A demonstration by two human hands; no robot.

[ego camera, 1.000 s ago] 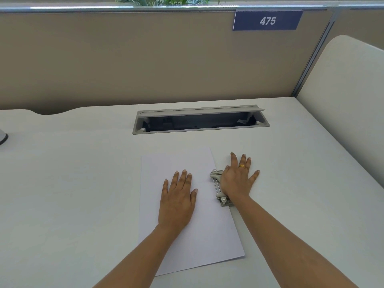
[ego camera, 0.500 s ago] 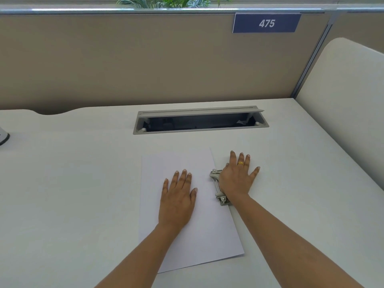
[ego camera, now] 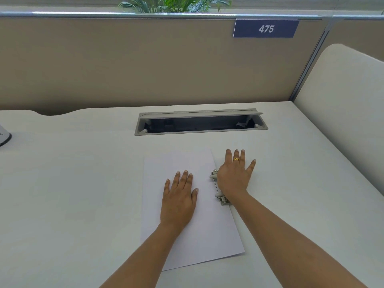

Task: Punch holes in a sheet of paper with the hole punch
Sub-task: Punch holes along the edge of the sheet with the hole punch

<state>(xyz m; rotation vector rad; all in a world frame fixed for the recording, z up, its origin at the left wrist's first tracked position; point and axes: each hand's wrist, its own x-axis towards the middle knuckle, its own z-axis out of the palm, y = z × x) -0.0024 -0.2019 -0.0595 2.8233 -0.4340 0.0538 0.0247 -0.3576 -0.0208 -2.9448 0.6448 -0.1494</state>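
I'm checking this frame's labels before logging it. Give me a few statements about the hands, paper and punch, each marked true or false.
The left hand lies flat on the sheet of paper. True.
The right hand presses on the hole punch with straight fingers. True.
The hole punch sits at the paper's left edge. False: it sits at the right edge.
The left hand wears a ring. False: the ring is on the right hand.
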